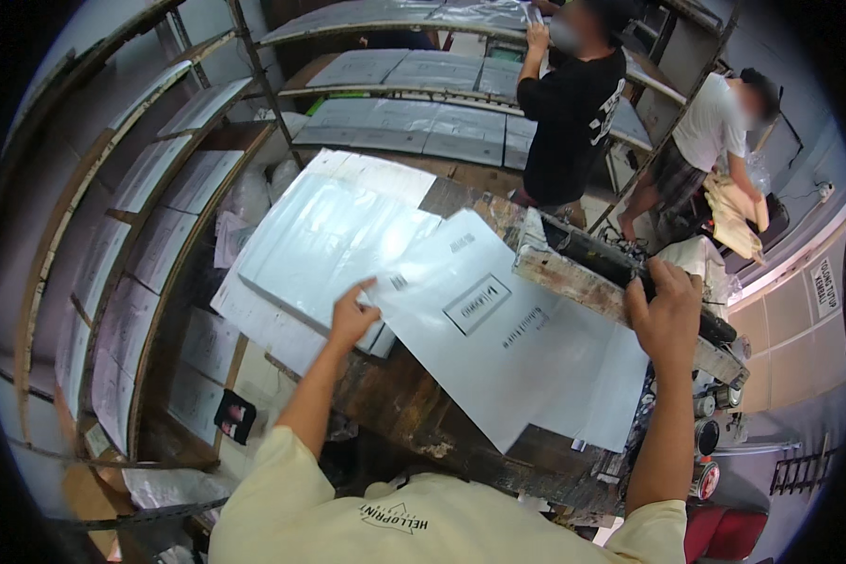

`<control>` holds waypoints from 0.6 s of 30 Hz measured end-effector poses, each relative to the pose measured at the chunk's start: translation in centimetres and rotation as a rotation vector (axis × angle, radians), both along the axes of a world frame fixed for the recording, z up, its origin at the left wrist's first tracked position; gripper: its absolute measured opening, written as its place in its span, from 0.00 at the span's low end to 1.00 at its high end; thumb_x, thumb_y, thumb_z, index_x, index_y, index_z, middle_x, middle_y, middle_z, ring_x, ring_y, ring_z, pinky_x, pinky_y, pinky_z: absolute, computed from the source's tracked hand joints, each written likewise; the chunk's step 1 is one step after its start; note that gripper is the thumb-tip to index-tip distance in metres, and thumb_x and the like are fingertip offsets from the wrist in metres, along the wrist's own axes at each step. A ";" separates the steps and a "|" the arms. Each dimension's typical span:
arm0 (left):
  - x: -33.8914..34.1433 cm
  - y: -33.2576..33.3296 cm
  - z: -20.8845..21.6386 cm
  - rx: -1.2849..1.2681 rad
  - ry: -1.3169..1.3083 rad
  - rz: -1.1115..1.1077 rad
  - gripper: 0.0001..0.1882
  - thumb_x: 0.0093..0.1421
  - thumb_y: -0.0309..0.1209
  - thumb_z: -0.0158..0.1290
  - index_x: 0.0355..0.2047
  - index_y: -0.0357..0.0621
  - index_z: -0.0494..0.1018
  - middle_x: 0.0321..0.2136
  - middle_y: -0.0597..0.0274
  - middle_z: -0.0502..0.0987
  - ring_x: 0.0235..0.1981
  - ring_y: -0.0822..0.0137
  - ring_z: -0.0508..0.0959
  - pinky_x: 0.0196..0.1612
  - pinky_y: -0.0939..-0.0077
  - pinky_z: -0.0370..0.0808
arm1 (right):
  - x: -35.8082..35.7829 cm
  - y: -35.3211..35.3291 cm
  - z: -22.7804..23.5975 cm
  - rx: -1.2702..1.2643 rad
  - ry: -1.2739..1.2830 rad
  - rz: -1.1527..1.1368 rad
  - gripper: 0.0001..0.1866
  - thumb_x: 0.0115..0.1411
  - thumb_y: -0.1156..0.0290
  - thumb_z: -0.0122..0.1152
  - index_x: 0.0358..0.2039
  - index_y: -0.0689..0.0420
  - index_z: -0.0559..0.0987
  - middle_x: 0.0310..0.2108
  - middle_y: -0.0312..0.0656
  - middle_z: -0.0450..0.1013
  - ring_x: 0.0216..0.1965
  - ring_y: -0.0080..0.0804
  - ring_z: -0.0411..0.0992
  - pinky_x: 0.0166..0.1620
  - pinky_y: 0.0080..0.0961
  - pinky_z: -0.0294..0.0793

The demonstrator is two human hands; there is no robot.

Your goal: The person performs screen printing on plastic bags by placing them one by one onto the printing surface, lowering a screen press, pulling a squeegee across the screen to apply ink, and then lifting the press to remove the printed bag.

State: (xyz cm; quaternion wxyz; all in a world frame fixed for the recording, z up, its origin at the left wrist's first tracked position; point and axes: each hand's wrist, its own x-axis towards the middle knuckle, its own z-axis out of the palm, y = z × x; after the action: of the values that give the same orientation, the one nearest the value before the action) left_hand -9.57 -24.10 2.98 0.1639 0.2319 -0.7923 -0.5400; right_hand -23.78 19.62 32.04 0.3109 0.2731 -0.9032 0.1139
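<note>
A large white printed sheet, which looks like a flat plastic bag, lies slantwise on the dark worktable and bears dark lettering and a boxed mark. My left hand pinches its left edge, beside a stack of glossy white plastic bags. Over the sheet's right part, a worn, stained wooden frame stands tilted up, with a dark bar along it; it looks like a screen-printing frame. My right hand grips its near end, fingers curled over the edge. The frame hides part of the sheet's far right side.
Racks of flat white sheets line the back, and more shelves curve along the left. A person in black works at the back rack; another in white bends at the right. Several tins stand by the table's right edge.
</note>
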 end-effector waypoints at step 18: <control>-4.8 21.5 0.6 -0.867 -0.038 -0.705 0.30 0.60 0.47 0.63 0.55 0.38 0.77 0.54 0.45 0.77 0.58 0.45 0.74 0.63 0.48 0.66 | -2.8 1.9 -0.4 0.007 -0.021 0.014 0.22 0.57 0.53 0.62 0.40 0.59 0.79 0.29 0.49 0.76 0.35 0.50 0.75 0.45 0.44 0.67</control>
State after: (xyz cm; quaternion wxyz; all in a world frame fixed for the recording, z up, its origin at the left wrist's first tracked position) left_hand -14.35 -2.61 3.56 0.0394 -0.1260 -0.9743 -0.1823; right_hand -26.54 21.54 31.62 0.2995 0.2792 -0.9050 0.1156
